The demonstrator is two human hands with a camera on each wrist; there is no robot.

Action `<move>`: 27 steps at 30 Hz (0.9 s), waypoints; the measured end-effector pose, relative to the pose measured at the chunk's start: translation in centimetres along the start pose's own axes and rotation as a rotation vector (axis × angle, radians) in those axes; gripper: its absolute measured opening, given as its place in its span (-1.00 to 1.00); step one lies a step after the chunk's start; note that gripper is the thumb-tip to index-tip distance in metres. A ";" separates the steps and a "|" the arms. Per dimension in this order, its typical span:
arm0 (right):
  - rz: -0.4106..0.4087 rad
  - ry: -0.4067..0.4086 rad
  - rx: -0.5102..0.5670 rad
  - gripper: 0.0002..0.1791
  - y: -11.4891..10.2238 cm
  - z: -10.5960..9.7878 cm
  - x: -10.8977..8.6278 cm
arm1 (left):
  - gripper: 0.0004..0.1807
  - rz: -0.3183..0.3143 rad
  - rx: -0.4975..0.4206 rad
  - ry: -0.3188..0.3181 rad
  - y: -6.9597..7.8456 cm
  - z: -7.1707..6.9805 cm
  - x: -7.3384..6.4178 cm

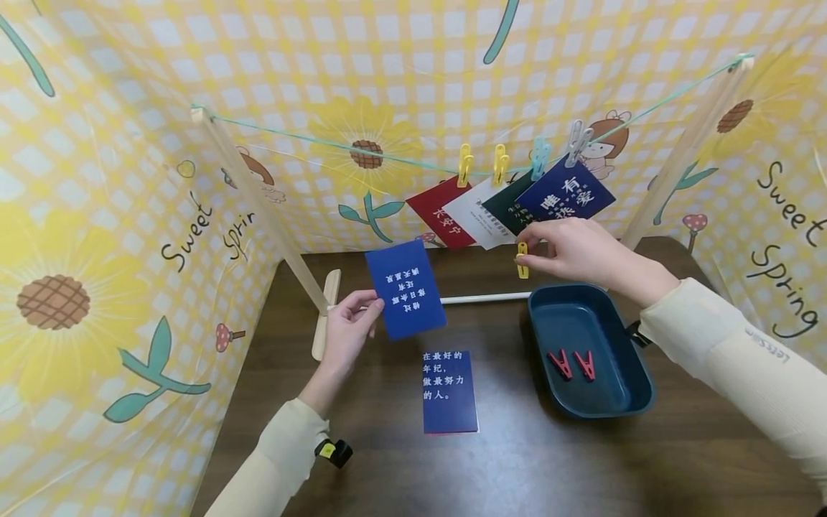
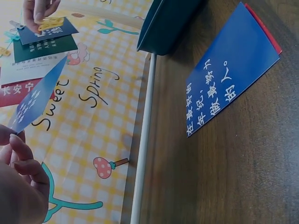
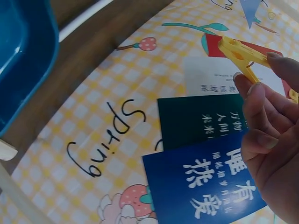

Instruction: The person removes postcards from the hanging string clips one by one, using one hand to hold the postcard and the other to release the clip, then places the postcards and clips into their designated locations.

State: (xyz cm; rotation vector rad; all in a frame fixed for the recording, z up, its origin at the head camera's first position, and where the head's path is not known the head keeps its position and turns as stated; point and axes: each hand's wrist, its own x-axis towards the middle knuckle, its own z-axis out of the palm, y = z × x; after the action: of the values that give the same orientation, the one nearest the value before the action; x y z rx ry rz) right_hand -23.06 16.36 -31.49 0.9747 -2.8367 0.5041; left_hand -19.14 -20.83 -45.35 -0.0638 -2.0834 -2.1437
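My left hand point(image 1: 352, 323) pinches a blue card point(image 1: 405, 289) by its left edge, lifted above the table with its white writing upside down in the head view. Between the thumb and fingers of my right hand point(image 1: 575, 248) is a yellow clothespin point(image 1: 522, 260), also plain in the right wrist view point(image 3: 240, 53). Behind it, a red card point(image 1: 439, 212), a white card point(image 1: 477, 215), a dark green card point(image 1: 510, 205) and another blue card point(image 1: 568, 190) hang from a green string point(image 1: 291, 135) by yellow, light blue and grey clothespins.
Wooden posts point(image 1: 258, 208) hold the string at both sides, with a white rod point(image 1: 487, 298) low between them. A small stack of cards point(image 1: 449, 395), blue on top, lies on the table point(image 1: 362, 459). Two red clothespins point(image 1: 571, 365) lie in a dark blue tray point(image 1: 636, 391) at right.
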 end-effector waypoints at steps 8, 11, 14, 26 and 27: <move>0.003 -0.034 0.024 -0.72 1.3 1.4 -1.0 | -0.81 -0.037 0.054 -0.046 -0.3 0.0 -0.4; 0.009 -0.042 0.018 -0.74 1.8 1.9 -1.5 | -0.81 -0.050 0.080 -0.063 -0.5 0.0 -0.5; 0.029 -0.062 0.022 -0.74 2.2 2.3 -1.9 | -0.83 -0.060 0.105 -0.077 -0.8 -0.1 -0.6; 0.082 -0.113 0.061 -0.72 3.8 3.8 -3.3 | -0.83 -0.101 0.116 -0.160 -2.1 0.2 -1.2; 0.085 -0.114 0.062 -0.72 3.9 4.0 -3.4 | -0.83 -0.104 0.119 -0.162 -2.1 0.3 -1.3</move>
State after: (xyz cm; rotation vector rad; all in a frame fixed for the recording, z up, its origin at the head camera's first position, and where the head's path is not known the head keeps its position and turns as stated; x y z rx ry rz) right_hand -22.75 19.87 -37.00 0.9247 -2.9910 0.5661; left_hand -18.20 -20.42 -47.61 -0.1221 -2.3499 -2.1321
